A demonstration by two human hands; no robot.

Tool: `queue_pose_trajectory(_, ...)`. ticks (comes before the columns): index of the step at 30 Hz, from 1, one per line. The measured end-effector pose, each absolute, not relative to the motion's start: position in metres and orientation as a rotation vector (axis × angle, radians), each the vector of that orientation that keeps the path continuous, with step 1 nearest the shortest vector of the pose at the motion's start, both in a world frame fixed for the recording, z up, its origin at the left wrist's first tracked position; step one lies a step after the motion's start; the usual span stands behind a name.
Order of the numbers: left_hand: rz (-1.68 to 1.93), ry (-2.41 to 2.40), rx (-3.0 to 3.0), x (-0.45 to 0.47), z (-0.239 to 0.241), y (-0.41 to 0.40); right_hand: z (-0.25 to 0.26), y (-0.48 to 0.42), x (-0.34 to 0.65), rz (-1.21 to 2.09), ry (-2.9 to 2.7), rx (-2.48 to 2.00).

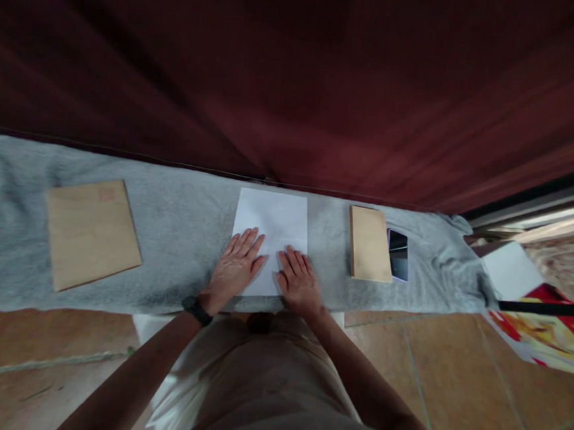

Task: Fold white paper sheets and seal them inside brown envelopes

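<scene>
A white sheet of paper (272, 220) lies flat on a grey cloth (176, 233) in front of me. My left hand (236, 264) rests on the sheet's near left part, fingers stretched out and flat. My right hand (298, 281) presses on the near right part, fingers also flat and spread. Both palms face down and hold nothing. A dark watch sits on my left wrist.
A large tan envelope (91, 233) lies on the cloth to the left. A smaller tan pad (368, 242) and a dark phone (398, 253) lie to the right. A dark red curtain (298, 77) hangs behind. Tiled floor, white paper (511, 269) and a colourful mat (551, 332) are at right.
</scene>
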State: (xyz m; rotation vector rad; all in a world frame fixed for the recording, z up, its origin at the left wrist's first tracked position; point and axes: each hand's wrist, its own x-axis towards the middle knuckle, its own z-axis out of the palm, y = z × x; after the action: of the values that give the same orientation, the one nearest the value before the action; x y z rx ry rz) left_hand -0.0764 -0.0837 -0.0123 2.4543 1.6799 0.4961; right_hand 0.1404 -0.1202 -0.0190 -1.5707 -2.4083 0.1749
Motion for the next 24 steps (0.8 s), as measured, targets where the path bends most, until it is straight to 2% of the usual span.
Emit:
queue_pose_trajectory(11, 0.352, 1.485, 2.637, -0.103, -0.012, -0.144, -0.002, -0.137, 0.188, 0.207, -2.624, -1.373)
queue_pose_trajectory(24, 0.189, 1.434, 2.727, -0.077, -0.003, -0.144, -0.005, -0.135, 0.180, 0.265, -2.653, -1.244)
